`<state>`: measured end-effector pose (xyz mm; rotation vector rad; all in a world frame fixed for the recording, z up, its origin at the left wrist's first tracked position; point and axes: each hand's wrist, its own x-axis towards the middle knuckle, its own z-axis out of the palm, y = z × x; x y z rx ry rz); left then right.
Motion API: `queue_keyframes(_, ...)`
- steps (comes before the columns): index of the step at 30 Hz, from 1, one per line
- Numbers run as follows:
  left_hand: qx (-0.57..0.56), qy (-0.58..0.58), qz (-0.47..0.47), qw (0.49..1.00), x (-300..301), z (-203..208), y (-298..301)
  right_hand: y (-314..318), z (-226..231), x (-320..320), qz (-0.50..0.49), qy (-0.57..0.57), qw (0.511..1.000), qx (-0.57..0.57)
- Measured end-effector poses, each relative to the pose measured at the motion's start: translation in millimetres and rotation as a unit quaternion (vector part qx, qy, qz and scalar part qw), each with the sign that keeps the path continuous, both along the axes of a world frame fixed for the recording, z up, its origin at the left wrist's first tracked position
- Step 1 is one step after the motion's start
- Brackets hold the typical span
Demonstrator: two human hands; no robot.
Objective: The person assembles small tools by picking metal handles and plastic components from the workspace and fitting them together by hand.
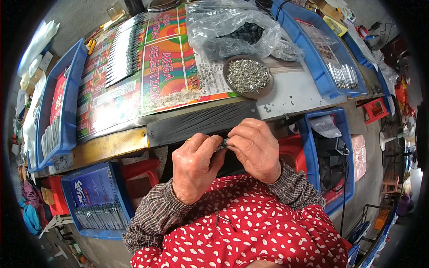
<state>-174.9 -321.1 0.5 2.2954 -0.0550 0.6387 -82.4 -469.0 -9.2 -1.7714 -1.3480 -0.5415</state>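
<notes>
My left hand [195, 166] and my right hand [255, 149] meet at the near edge of the workbench [292, 96], fingertips pinched together on a small dark metal part [225, 143]. Most of that part is hidden by my fingers. Just beyond the hands, on the bench, stands a round brown dish [248, 76] heaped with small silvery metal pieces. A clear plastic bag [232, 29] of dark parts lies behind the dish. A colourful printed sheet [147, 71] covers the bench's left half, with rows of slim dark items laid on it.
Blue trays hold packed items: one at the left [67, 102], one at the back right [319, 49], one low at the left [96, 201], one at the right [330, 152] with a red stool [374, 109] behind it. My red spotted apron fills the bottom.
</notes>
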Motion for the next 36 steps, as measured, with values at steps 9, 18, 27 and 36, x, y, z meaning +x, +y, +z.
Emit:
queue_keyframes(9,0.049,-0.026,0.012,0.998,3.0,-1.7,3.6,-7.4,-19.4,1.7,-0.021,-0.161,0.985,-0.054)
queue_keyframes(18,0.052,-0.023,0.026,0.998,8.4,7.0,16.9,-31.0,-9.5,27.4,0.130,0.507,0.831,0.188)
queue_keyframes(27,0.057,-0.008,0.079,0.995,8.4,15.4,46.7,-41.1,-19.0,56.1,0.346,0.624,0.666,0.216)
queue_keyframes(36,0.061,0.011,0.104,0.993,6.8,16.6,65.7,-54.0,-19.9,61.6,0.474,0.610,0.610,0.177)
